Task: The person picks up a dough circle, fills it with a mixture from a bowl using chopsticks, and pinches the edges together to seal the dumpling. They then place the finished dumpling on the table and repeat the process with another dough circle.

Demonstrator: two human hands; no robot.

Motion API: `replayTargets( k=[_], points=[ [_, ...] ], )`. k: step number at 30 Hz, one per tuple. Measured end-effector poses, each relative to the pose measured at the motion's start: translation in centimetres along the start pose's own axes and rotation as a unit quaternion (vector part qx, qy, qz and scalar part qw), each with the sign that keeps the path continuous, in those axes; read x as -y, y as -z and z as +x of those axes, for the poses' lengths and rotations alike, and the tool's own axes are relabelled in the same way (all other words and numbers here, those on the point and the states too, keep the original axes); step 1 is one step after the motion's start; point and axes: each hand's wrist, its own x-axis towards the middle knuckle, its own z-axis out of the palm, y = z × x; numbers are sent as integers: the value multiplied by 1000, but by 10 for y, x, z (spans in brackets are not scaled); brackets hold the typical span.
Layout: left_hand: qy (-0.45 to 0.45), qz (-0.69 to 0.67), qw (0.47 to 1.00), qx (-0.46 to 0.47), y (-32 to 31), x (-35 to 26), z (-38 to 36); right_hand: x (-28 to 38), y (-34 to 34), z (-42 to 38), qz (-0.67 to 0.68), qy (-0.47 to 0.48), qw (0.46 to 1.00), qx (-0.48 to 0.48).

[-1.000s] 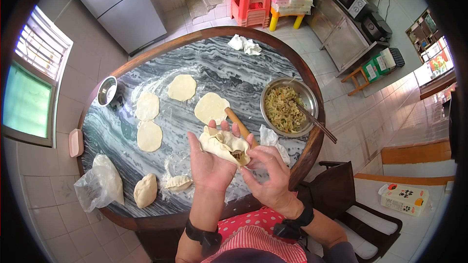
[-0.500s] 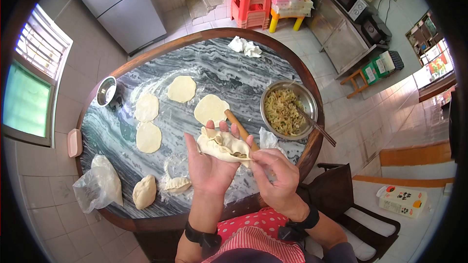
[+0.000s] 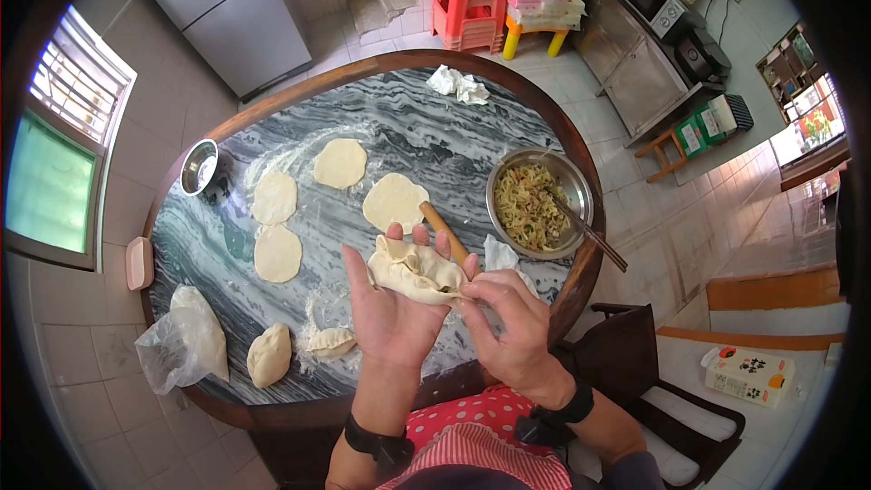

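Observation:
A large, partly pleated dumpling [image 3: 413, 274] lies across my left hand [image 3: 392, 322], its fingers curled up behind it. My right hand [image 3: 513, 318] pinches the dough at the dumpling's right end. A little dark filling shows in a small gap near that end. Behind my left fingers a wooden rolling pin [image 3: 443, 229] rests with one end on a flat dough wrapper [image 3: 392, 200]. More wrappers [image 3: 340, 163] lie farther left on the floured marble. A finished-looking small dumpling [image 3: 331, 341] sits left of my left wrist, beside a lump of dough [image 3: 269, 356].
A steel bowl [image 3: 581, 191] of shredded filling [image 3: 531, 209] with chopsticks [image 3: 594, 238] stands on the right of the marble table [image 3: 399, 104]. On the left are a small metal bowl [image 3: 199, 168] and dough in a plastic bag [image 3: 186, 340]. A dark chair [image 3: 617, 358] stands at lower right.
My right fingers have shifted slightly left along the dumpling's edge, and the gap at its right end looks smaller. My left hand keeps holding it in about the same place.

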Motion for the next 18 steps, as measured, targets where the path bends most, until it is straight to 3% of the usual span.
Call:
replayTargets(
  k=[10, 12, 15, 18],
  points=[
    [5, -8, 1000, -17, -3, -2, 0, 6, 4, 1, 37, 2, 999, -2],
    [15, -4, 1000, -8, -5, -2, -2, 23, 17, 12, 48, -49, 996, 53],
    [9, 10, 1000, -12, -8, -1, -3, 26, 26, 21, 62, -41, 995, 65],
    [7, 22, 1000, -18, -7, -2, -2, 12, 23, 18, 11, -55, 997, 61]
  ],
)
